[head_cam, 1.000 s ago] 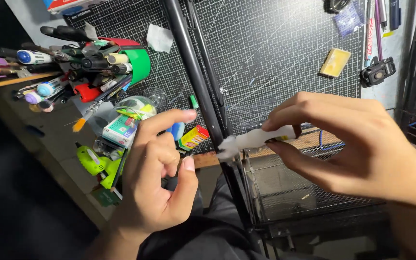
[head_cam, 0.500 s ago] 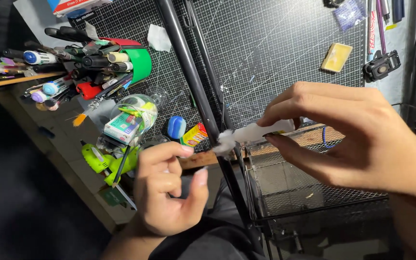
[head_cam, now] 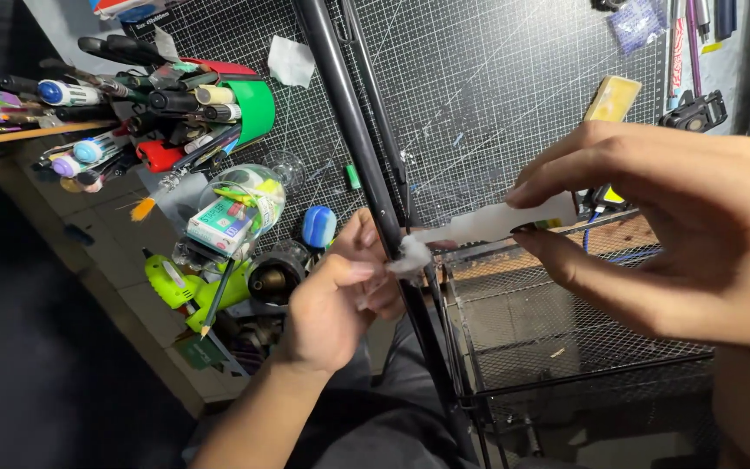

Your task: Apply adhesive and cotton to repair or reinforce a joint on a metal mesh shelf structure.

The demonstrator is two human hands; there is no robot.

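My right hand [head_cam: 670,226] pinches a flat white strip [head_cam: 488,224] between thumb and fingers, holding it level above a black wire mesh basket [head_cam: 549,339]. The strip's left end carries a crumpled white wad [head_cam: 410,257]. My left hand [head_cam: 340,295] has closed its fingertips on that wad, right beside a slanted black metal pole [head_cam: 366,165]. Both hands meet at the pole, over a dark cutting mat [head_cam: 496,87].
A green cup of pens and markers [head_cam: 175,104] lies tipped at upper left. A clear jar [head_cam: 236,213], a blue cap [head_cam: 318,226] and a green glue gun [head_cam: 180,291] sit near my left hand. A yellow sponge [head_cam: 614,97] lies at upper right.
My left hand has risen from below the strip and closed on its crumpled left end. My right hand kept its hold on the strip and stayed almost still.
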